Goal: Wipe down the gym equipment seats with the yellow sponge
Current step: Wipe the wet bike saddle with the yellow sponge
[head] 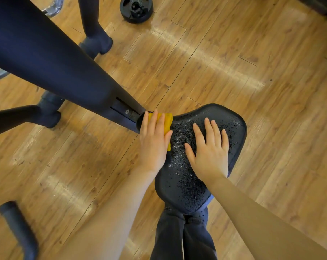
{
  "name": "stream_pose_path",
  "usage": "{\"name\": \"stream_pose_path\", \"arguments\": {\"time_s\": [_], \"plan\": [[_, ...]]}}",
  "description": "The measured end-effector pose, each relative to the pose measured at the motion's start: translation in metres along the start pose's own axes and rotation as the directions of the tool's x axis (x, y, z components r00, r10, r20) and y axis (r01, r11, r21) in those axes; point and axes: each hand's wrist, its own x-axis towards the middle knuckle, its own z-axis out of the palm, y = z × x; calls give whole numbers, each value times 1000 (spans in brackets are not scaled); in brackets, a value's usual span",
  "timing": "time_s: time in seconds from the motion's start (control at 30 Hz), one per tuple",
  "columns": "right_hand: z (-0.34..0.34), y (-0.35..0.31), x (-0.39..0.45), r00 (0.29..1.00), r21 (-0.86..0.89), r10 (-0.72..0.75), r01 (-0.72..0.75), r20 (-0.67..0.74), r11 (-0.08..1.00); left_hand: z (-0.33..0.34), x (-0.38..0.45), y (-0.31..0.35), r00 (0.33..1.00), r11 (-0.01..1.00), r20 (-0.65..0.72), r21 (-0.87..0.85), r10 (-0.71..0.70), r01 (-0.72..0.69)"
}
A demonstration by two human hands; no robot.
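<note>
Our left hand (152, 141) presses the yellow sponge (165, 121) flat-fingered onto the nose of the exercise-bike saddle (183, 182); our right hand (208, 149) rests open on the wet middle, steadying it. We should draw the sponge back in overlapping strokes, pressing evenly.

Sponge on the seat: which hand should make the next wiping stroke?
Left. The left hand already presses the yellow sponge flat at the seat's narrow end; the right hand lies flat on the seat, steadying it.
</note>
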Motion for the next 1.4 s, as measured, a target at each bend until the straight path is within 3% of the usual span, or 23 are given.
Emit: {"name": "stream_pose_path", "arguments": {"time_s": [0.13, 0.47, 0.73, 0.93, 1.07, 1.3, 1.4], "plan": [[1, 1, -1, 1000, -2, -7, 7, -15, 1000, -3, 29, 7, 997, 999, 70, 39, -32, 29], [1, 1, 0, 1000, 18, 2, -2, 3, 1000, 9, -38, 17, 1000, 1000, -7, -24, -2, 2], [0, 1, 0, 1000, 5, 1, -1, 18, 1000, 6, 32, 25, 994, 996, 108, 84, 5, -14], [0, 0, 1, 1000, 25, 4, -4, 22, 1000, 6, -18, 21, 997, 997, 31, -2, 73, -73], [0, 1, 0, 1000, 16, 4, -4, 18, 1000, 9, -42, 14, 992, 992, 45, 40, 114, -116], [-3, 3, 2, 1000, 80, -17, 15, 14, 997, 5, 18, 22, 979, 984, 119, 44, 166, -173], [-6, 10, 2, 999, 4, -39, 39, -2, 999, 5, 23, 27, 986, 989, 98, 46, 134, -139]]}}
